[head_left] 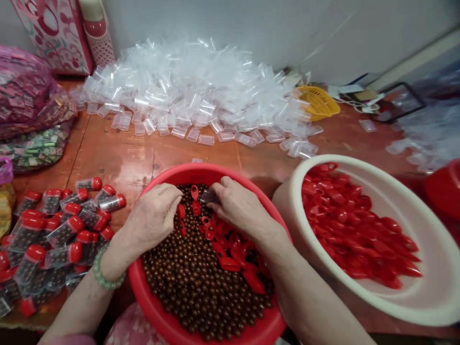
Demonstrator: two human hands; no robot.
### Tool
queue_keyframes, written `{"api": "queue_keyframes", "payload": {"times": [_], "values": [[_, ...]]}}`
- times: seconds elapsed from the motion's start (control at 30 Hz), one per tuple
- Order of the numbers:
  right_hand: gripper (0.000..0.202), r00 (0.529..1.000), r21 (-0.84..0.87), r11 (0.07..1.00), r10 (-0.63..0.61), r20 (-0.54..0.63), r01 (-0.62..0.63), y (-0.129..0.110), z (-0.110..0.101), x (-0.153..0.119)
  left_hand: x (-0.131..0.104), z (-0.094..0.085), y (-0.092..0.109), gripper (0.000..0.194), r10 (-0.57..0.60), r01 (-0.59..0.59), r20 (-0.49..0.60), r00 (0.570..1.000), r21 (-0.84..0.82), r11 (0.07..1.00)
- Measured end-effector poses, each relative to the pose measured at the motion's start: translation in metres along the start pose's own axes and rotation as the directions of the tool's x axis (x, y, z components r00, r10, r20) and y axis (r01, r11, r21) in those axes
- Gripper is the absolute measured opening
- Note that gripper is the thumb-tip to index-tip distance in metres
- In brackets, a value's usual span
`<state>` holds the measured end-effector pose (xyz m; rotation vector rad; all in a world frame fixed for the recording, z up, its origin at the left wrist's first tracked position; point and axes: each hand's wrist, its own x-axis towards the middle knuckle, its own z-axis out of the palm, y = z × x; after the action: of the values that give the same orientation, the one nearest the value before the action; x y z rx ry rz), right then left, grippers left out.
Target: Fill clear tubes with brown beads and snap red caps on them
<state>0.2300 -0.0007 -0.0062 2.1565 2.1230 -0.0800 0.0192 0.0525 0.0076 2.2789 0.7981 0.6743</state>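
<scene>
A red basin (138,282) holds many small brown balls (190,282) and a group of red caps (235,249). Over its upper left part, my left hand (155,215) is closed in a pinch on a red cap (181,215) that hangs below the fingertips. My right hand (239,203) is over the upper right part, fingers closed round a small clear container (207,196), low over the balls. Another red cap (195,199) lies on the balls between the two hands. A green bead bracelet circles the left wrist.
Filled containers with red caps (63,235) lie at left. Empty clear containers (201,91) are heaped behind the basin. A white tub (406,306) of red caps stands at right. Filled bags (28,91) and a yellow basket (319,103) sit farther back.
</scene>
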Motion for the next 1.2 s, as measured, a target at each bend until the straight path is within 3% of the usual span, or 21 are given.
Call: {"api": "queue_keyframes", "payload": {"times": [0.1, 0.2, 0.27, 0.33, 0.47, 0.67, 0.87, 1.03, 1.1, 1.2], "values": [[0.007, 0.999, 0.259, 0.966, 0.021, -0.031, -0.012, -0.002, -0.007, -0.001, -0.007, -0.007, -0.006, 0.021, -0.059, 0.059, -0.002, 0.998, -0.029, 0.998], [0.020, 0.996, 0.628, 0.777, 0.030, -0.087, 0.032, -0.013, -0.010, 0.003, -0.013, -0.008, -0.002, 0.027, -0.100, 0.091, 0.166, 0.981, 0.062, 0.994], [0.034, 0.994, 0.742, 0.666, 0.004, -0.108, 0.077, -0.023, -0.006, 0.011, -0.017, 0.000, 0.004, 0.032, -0.127, 0.077, 0.303, 0.944, 0.173, 0.982], [0.030, 0.996, 0.771, 0.630, -0.055, -0.075, 0.093, -0.033, 0.000, 0.022, -0.020, 0.011, 0.012, 0.041, -0.151, 0.047, 0.425, 0.892, 0.244, 0.969], [0.016, 0.996, 0.770, 0.637, -0.085, 0.031, 0.031, -0.043, 0.013, 0.040, -0.026, 0.032, 0.028, 0.055, -0.138, -0.006, 0.597, 0.790, 0.233, 0.973], [0.024, 0.969, 0.757, 0.653, -0.167, 0.183, -0.030, -0.041, 0.027, 0.045, -0.034, 0.040, 0.047, 0.043, 0.032, -0.120, 0.680, 0.733, 0.084, 0.989], [0.019, 0.876, 0.732, 0.681, -0.358, 0.323, 0.008, -0.051, 0.028, 0.040, -0.063, 0.038, 0.059, 0.036, 0.171, -0.259, 0.542, 0.823, 0.090, 0.962], [0.018, 0.775, 0.747, 0.664, -0.492, 0.396, 0.040, -0.053, 0.023, 0.038, -0.069, 0.009, 0.055, 0.026, 0.221, -0.266, 0.464, 0.857, 0.032, 0.963], [0.017, 0.772, 0.765, 0.643, -0.509, 0.381, 0.047, -0.050, 0.019, 0.035, -0.068, -0.003, 0.046, 0.024, 0.184, -0.215, 0.386, 0.904, 0.039, 0.976], [0.023, 0.835, 0.763, 0.638, -0.473, 0.283, 0.103, -0.045, 0.010, 0.027, -0.069, -0.014, 0.028, 0.022, 0.109, -0.132, 0.187, 0.976, 0.116, 0.984]]}}
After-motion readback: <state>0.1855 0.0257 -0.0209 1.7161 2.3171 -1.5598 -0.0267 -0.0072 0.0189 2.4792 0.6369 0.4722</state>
